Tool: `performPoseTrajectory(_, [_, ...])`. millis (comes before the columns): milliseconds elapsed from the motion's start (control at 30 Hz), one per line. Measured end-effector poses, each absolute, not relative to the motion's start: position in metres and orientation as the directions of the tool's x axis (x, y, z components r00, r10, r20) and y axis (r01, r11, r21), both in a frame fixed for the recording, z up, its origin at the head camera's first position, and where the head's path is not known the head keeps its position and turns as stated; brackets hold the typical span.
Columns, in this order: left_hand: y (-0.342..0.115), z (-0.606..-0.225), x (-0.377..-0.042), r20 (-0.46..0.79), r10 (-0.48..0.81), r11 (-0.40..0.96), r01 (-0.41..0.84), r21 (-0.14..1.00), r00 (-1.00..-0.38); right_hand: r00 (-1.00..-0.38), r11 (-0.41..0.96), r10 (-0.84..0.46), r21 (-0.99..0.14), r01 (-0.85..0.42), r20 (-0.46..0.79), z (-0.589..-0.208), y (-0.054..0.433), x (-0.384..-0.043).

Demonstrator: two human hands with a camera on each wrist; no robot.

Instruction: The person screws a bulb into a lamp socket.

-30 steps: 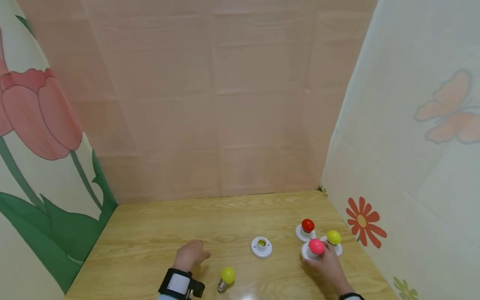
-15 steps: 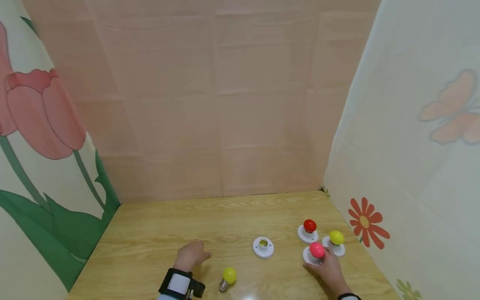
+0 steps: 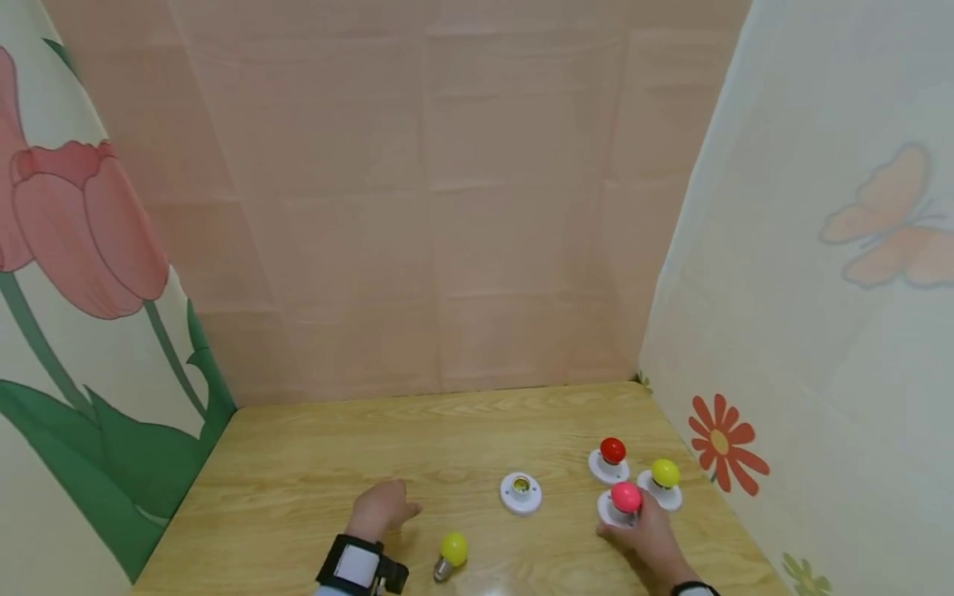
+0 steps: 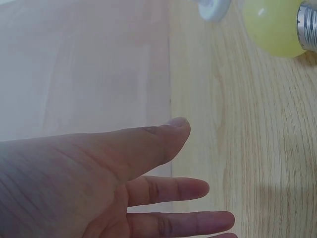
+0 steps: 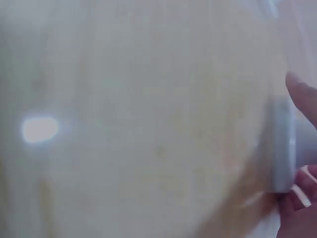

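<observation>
At the right of the table, my right hand (image 3: 650, 542) grips a white lamp holder (image 3: 607, 511) with a pink bulb (image 3: 626, 497) standing in it. The blurred right wrist view shows thumb and fingers around the holder's round base (image 5: 283, 148). Just behind are a holder with a red bulb (image 3: 613, 450) and one with a yellow bulb (image 3: 666, 473). My left hand (image 3: 382, 509) is held over the left part of the table, fingers extended and holding nothing, as the left wrist view shows. To its right a loose yellow bulb (image 3: 454, 548) lies on its side, metal cap toward me.
A white lamp holder (image 3: 520, 494) with a bare socket stands mid-table, between my hands. The wooden table (image 3: 335, 439) ends at a tan sheet (image 3: 432, 207) behind. A flower-printed wall (image 3: 790, 348) borders it at the right, a tulip-printed one (image 3: 89, 240) at the left.
My right hand has drawn the holder with the pink bulb slightly toward me, away from the red and yellow ones. The left hand and loose bulb stay put.
</observation>
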State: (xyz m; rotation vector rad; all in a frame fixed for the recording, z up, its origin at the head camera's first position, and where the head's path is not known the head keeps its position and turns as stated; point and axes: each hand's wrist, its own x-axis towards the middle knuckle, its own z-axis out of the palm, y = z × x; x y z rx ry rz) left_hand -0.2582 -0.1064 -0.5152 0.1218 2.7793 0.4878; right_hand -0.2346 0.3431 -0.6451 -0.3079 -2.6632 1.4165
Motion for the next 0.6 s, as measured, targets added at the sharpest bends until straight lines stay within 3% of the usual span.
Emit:
performPoseTrajectory(167, [-0.106, -0.511, -0.256, -0.283, 0.150, 0.938, 0.046, 0.345, -0.947, -0.974, 0.705, 0.203, -0.705, 0.076, 0.098, -0.617, 0.343, -0.235])
performPoseTrajectory(400, [-0.103, -0.511, -0.256, -0.275, 0.119, 0.947, 0.025, 0.321, -0.954, -0.949, 0.807, 0.172, -0.590, -0.018, 0.263, -0.559, 0.318, -0.229])
performPoseTrajectory(600, [-0.102, -0.510, -0.253, -0.255, 0.099, 0.947, 0.013, 0.320, -0.962, -0.810, 0.856, 0.076, -0.454, -0.245, 0.581, -0.526, 0.282, -0.234])
